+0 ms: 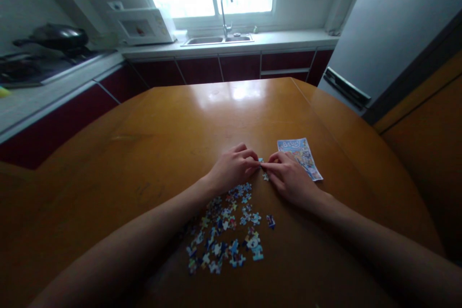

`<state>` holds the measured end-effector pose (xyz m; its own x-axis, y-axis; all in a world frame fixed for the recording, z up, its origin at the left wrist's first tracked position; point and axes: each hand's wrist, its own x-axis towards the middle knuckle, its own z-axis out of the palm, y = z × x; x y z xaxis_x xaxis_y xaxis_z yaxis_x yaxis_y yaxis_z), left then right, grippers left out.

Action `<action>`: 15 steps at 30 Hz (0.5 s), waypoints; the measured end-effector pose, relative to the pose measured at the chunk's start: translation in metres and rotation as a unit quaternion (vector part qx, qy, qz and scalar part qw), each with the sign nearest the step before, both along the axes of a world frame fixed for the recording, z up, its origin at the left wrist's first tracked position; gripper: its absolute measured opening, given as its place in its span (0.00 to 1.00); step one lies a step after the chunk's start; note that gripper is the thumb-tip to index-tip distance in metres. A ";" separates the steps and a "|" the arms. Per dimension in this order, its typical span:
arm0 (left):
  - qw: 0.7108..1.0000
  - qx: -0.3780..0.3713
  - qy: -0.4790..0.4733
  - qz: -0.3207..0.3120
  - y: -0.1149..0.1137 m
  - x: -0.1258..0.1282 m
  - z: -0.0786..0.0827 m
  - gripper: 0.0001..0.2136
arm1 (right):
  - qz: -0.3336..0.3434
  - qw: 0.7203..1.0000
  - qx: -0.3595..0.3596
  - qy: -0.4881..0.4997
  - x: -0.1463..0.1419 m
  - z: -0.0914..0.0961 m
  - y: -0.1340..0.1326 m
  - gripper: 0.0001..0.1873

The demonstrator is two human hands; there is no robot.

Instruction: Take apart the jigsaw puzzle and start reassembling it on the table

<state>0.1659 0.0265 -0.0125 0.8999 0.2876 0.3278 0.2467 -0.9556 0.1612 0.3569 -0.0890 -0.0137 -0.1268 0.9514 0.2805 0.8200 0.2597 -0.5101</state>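
Observation:
Both my hands meet over a wooden table (180,125). My left hand (233,168) is closed in a pinch, and its fingertips touch those of my right hand (288,175), also pinched. Between the fingertips sits a small jigsaw piece (260,160); another piece (265,176) lies just below them. Several loose jigsaw pieces (227,231) are scattered on the table between my forearms. A colourful picture card (301,154) lies flat just beyond my right hand.
Behind the table runs a kitchen counter with a sink and tap (224,24), a microwave (142,26) and a hob with a dark pan (59,36). A grey fridge (390,29) stands at the right. A wooden panel (426,120) is at the far right.

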 end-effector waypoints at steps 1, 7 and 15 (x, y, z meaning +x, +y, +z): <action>1.000 0.018 0.015 -0.010 -0.001 0.000 0.003 0.09 | -0.004 1.000 0.006 0.010 0.001 0.000 0.001 0.15; 0.990 0.111 0.088 -0.019 -0.010 0.000 0.016 0.09 | -0.032 0.999 0.016 0.009 0.005 0.005 -0.002 0.09; 0.997 0.063 0.029 -0.021 -0.007 0.001 0.007 0.09 | -0.018 0.999 -0.025 0.016 0.002 -0.002 -0.004 0.03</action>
